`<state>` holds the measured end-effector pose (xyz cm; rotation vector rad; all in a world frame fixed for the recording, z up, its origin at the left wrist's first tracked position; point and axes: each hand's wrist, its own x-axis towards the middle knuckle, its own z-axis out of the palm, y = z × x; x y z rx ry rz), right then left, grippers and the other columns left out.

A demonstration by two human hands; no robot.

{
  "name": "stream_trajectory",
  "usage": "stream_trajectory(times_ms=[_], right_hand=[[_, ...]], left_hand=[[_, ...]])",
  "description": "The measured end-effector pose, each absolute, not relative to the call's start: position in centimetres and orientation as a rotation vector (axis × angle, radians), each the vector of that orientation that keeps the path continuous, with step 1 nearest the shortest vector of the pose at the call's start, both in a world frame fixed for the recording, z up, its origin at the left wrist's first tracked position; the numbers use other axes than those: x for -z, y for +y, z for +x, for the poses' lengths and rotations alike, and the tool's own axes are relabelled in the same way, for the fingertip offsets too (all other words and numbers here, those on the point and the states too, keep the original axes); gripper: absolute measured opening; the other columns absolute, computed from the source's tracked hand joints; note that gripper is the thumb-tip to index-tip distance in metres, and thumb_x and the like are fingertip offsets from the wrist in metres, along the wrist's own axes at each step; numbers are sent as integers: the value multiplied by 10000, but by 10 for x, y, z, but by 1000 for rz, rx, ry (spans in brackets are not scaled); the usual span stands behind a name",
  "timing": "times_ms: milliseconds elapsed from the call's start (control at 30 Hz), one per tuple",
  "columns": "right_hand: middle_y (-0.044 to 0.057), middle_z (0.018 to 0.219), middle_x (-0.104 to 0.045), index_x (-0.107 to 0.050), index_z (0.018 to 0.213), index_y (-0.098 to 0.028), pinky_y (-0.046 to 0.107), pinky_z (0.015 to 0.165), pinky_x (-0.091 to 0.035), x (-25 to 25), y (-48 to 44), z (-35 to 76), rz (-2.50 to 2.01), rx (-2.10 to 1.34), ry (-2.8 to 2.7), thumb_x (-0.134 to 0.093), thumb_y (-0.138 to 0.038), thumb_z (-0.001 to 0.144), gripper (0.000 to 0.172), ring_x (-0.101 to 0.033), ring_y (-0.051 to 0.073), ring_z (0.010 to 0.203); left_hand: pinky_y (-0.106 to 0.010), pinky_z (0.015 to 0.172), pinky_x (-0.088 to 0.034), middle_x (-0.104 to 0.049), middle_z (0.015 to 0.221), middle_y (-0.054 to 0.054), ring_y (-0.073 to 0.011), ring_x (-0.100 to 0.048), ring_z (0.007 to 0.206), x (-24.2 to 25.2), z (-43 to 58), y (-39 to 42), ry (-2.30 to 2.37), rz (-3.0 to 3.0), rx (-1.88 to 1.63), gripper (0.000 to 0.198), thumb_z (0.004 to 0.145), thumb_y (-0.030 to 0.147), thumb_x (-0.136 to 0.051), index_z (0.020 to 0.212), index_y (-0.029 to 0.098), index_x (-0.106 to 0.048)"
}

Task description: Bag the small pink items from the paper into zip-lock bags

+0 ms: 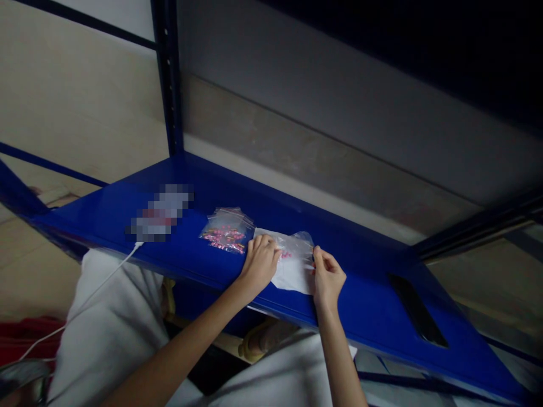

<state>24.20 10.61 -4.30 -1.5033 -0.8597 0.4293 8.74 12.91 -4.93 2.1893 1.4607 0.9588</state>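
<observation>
A white sheet of paper (292, 276) lies on the blue shelf, with a small clear plastic bag (299, 247) on top and small pink pieces (287, 255) at its left part. My left hand (261, 261) rests on the left side of the paper, its fingers bent together over the bag's end. At the bag's right end, my right hand (328, 276) is closed in a pinch. A thin, yellowish tip shows by its fingers, too small to name. Left of the paper lies a pile of clear zip bags (226, 230) filled with pink and gold pieces.
The blue metal shelf (356, 308) crosses over my knees, with an upright post (169, 85) at its back left corner. A blurred-out object (161, 215) with a white cable (106, 278) lies at left. A dark phone-like slab (418, 311) lies at right.
</observation>
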Motion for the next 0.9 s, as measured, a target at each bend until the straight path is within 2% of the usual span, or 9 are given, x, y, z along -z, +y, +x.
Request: stream_trajectory(times_ms=[200, 367, 467, 667, 767, 900], right_hand=[[-16, 517, -553, -631, 766, -116, 188, 369, -302, 42, 106, 241, -1500, -432, -960, -591, -502, 715, 391, -409, 67, 378], [49, 652, -635, -651, 828, -101, 191, 380, -397, 42, 105, 239, -1519, -509, -959, -641, -472, 674, 402, -563, 128, 496], [67, 677, -664, -675, 806, -101, 214, 410, -445, 44, 104, 240, -1519, -554, -936, -674, -459, 637, 396, -609, 165, 556], [41, 580, -654, -692, 738, -109, 224, 432, -451, 45, 103, 241, -1520, -533, -921, -690, -467, 610, 380, -593, 156, 528], [28, 548, -628, -677, 707, -110, 211, 411, -430, 45, 102, 241, -1523, -525, -938, -676, -478, 626, 377, -565, 136, 488], [25, 548, -612, -653, 760, -107, 204, 395, -430, 46, 103, 241, -1504, -525, -934, -652, -483, 656, 389, -556, 129, 472]], left_hand=[[-351, 838, -309, -554, 1002, -41, -199, -452, 987, 50, 87, 131, 1447, 2174, -928, 189, 867, 285, -449, 829, 195, -611], [-347, 843, -306, -555, 1004, -33, -192, -455, 999, 52, 87, 133, 1441, 2128, -946, 146, 853, 273, -483, 827, 205, -610], [-343, 840, -311, -556, 994, -36, -191, -460, 997, 52, 87, 133, 1442, 2110, -973, 156, 858, 276, -470, 820, 201, -602], [-338, 844, -313, -556, 970, -27, -191, -466, 996, 53, 86, 132, 1416, 2061, -1023, 108, 800, 303, -563, 780, 204, -600], [-341, 850, -310, -559, 994, -27, -191, -465, 1006, 53, 86, 133, 1405, 2060, -1025, 103, 809, 291, -552, 786, 206, -606], [-340, 850, -313, -564, 1003, -29, -188, -466, 1000, 52, 85, 132, 1397, 2062, -1022, 132, 834, 286, -512, 796, 204, -609]])
